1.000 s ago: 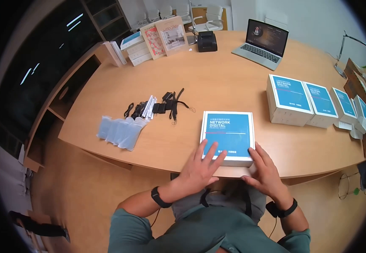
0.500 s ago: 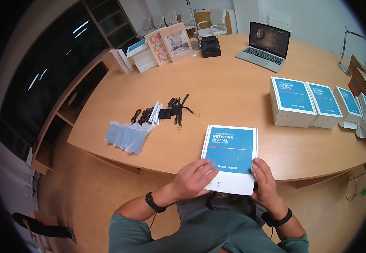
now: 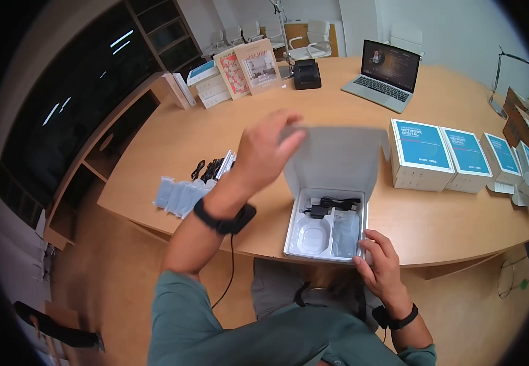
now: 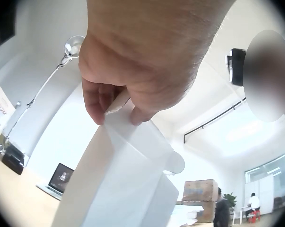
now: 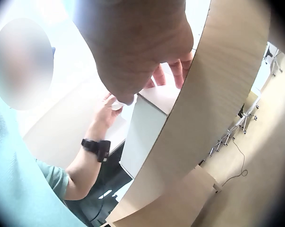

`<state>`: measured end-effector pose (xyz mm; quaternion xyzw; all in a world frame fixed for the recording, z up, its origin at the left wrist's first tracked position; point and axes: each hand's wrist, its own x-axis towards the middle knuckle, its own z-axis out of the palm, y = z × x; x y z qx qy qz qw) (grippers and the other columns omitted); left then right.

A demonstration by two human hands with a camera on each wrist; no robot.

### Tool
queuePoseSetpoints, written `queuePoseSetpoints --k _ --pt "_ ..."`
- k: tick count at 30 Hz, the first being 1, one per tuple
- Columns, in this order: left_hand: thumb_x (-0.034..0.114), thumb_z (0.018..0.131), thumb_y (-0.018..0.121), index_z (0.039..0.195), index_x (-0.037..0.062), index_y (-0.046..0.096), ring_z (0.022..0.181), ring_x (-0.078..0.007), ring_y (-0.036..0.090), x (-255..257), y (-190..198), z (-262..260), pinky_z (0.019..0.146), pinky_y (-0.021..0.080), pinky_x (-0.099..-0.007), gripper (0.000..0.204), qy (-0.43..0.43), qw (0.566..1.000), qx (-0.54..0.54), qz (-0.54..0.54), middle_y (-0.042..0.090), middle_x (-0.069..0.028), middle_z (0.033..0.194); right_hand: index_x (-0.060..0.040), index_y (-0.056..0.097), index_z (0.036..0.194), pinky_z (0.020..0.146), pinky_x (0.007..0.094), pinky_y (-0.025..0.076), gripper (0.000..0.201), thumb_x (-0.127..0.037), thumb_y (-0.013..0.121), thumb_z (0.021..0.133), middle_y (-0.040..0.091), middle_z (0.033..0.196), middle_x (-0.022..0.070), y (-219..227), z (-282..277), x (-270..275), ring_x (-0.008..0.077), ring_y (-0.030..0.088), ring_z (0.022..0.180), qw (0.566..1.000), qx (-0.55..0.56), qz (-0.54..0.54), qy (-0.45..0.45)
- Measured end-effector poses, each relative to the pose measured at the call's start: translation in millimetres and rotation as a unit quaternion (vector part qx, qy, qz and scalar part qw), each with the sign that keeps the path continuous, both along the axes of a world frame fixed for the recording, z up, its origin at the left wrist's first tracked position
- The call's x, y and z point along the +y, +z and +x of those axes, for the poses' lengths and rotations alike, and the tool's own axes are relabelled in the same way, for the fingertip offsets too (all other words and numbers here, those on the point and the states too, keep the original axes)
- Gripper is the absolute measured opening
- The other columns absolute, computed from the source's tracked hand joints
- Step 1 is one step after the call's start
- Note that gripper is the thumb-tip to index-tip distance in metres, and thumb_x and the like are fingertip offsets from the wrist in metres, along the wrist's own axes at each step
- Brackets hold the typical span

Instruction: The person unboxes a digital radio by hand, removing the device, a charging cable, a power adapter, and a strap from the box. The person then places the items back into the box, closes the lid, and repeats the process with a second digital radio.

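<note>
A white cardboard box (image 3: 319, 258) sits at the near edge of the table with its lid (image 3: 340, 160) raised upright. My left hand (image 3: 263, 149) pinches the lid's upper left edge; the left wrist view shows thumb and fingers on the white flap (image 4: 126, 175). At the box's near right corner, my right hand (image 3: 383, 263) grips the side wall, also seen in the right wrist view around the box corner (image 5: 144, 130). Inside the box lie a coiled black cable (image 3: 340, 201), a small black adapter (image 3: 318, 211), a bluish-grey plastic pouch (image 3: 345, 235) and a moulded tray hollow (image 3: 312, 236).
Several blue-and-white boxes (image 3: 423, 146) stand at the right. To the left are translucent pouches (image 3: 176, 195) and black cables (image 3: 214, 169), partly hidden by my left arm. A laptop (image 3: 383, 73), a black device (image 3: 306, 74) and upright books (image 3: 258, 66) stand farther back.
The closed box was first tilted up towards me, then set flat. My left hand has swung its lid up and back, uncovering the contents. My right hand stays at the right side.
</note>
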<state>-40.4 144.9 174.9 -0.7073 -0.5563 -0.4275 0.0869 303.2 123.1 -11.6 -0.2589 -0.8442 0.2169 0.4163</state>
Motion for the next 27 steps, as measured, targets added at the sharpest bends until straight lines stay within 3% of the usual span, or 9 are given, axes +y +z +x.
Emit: queuePoseSetpoints --k 3,6,8,11,17,19,21,23,27 --pt "0.021 0.099 0.078 0.137 0.0036 0.068 0.113 -0.0436 0.074 72.5 -19.0 -19.7 0.097 0.059 -0.0486 0.043 0.007 0.999 -0.006 0.05 0.078 -0.0208 0.122 0.0001 0.073 0.123 0.102 0.0458 0.06 0.037 -0.018 0.085 0.093 0.067 0.138 0.0247 -0.2 -4.0 2.5 0.0425 0.071 0.119 1.0 0.014 -0.024 -0.003" --pt "0.024 0.099 0.077 0.147 0.0052 0.063 0.119 -0.0442 0.073 116.6 -55.3 -35.4 0.101 0.058 -0.0513 0.053 0.069 0.997 0.017 -0.014 0.077 -0.0208 0.127 -0.0008 0.073 0.124 0.101 0.0453 0.06 0.037 -0.018 0.085 0.093 0.067 0.134 0.0237 1.2 -5.7 4.1 0.0416 0.072 0.116 0.999 0.021 -0.035 -0.005" --pt "0.031 0.099 0.075 0.145 0.0052 0.067 0.121 -0.0442 0.072 130.1 -74.3 -39.0 0.103 0.057 -0.0516 0.053 0.142 0.946 0.083 -0.28 0.077 -0.0211 0.131 -0.0009 0.073 0.125 0.101 0.0452 0.06 0.039 -0.018 0.086 0.092 0.067 0.133 0.0231 3.6 -6.1 4.8 0.0413 0.071 0.116 0.999 0.021 -0.045 -0.005" --pt "0.038 0.1 0.074 0.139 0.0049 0.073 0.121 -0.0431 0.073 143.1 -114.5 -51.8 0.102 0.058 -0.051 0.051 0.096 0.896 0.146 -0.407 0.077 -0.022 0.13 -0.0014 0.073 0.128 0.101 0.0451 0.06 0.043 -0.02 0.087 0.092 0.065 0.134 0.0227 6.1 -5.4 7.7 0.0406 0.071 0.117 0.998 0.014 -0.065 -0.002" --pt "0.037 0.101 0.073 0.126 0.0059 0.078 0.118 -0.0437 0.073 147.8 -125.2 -61.7 0.103 0.057 -0.0499 0.04 0.097 0.913 0.088 -0.386 0.078 -0.0214 0.127 -0.0011 0.072 0.132 0.1 0.0442 0.06 0.052 -0.023 0.088 0.088 0.064 0.139 0.0228 4.9 -9.3 12.4 0.039 0.072 0.117 0.997 0.009 -0.082 0.009" --pt "0.035 0.102 0.072 0.124 0.0057 0.078 0.114 -0.0428 0.074 145.3 -125.9 -70.7 0.102 0.057 -0.0512 0.037 0.082 0.953 0.092 -0.278 0.078 -0.0222 0.124 -0.001 0.071 0.136 0.1 0.0444 0.061 0.056 -0.023 0.088 0.087 0.063 0.148 0.0238 8.1 -10.2 13.5 0.0389 0.072 0.119 0.996 -0.013 -0.088 -0.003" --pt "0.028 0.103 0.072 0.12 0.0057 0.079 0.109 -0.0409 0.075 120.5 -97.0 -55.6 0.098 0.058 -0.0504 0.029 0.128 0.944 0.253 -0.169 0.079 -0.0216 0.115 -0.0008 0.07 0.137 0.1 0.0447 0.061 0.058 -0.024 0.088 0.087 0.062 0.151 0.0241 2.6 -11.0 16.1 0.0395 0.072 0.122 0.996 -0.02 -0.087 -0.011" --pt "0.021 0.104 0.071 0.12 0.0052 0.078 0.108 -0.0387 0.075 91.8 -81.6 -39.5 0.095 0.059 -0.0483 0.023 0.044 0.995 0.075 -0.053 0.079 -0.0205 0.113 -0.0005 0.069 0.139 0.101 0.0454 0.061 0.061 -0.025 0.089 0.086 0.061 0.155 0.0245 3.3 -12.7 16.9 0.0416 0.071 0.127 0.997 -0.018 -0.078 -0.008" --pt "0.015 0.1 0.075 0.122 0.0036 0.076 0.107 -0.0372 0.076 30.2 -61.6 5.2 0.093 0.059 -0.0462 0.025 -0.085 0.947 0.08 -0.3 0.078 -0.0182 0.114 -0.0004 0.068 0.14 0.103 0.0451 0.061 0.062 -0.025 0.089 0.087 0.061 0.155 0.0232 1.8 -17.5 18.8 0.042 0.07 0.129 0.995 -0.011 -0.095 -0.014"
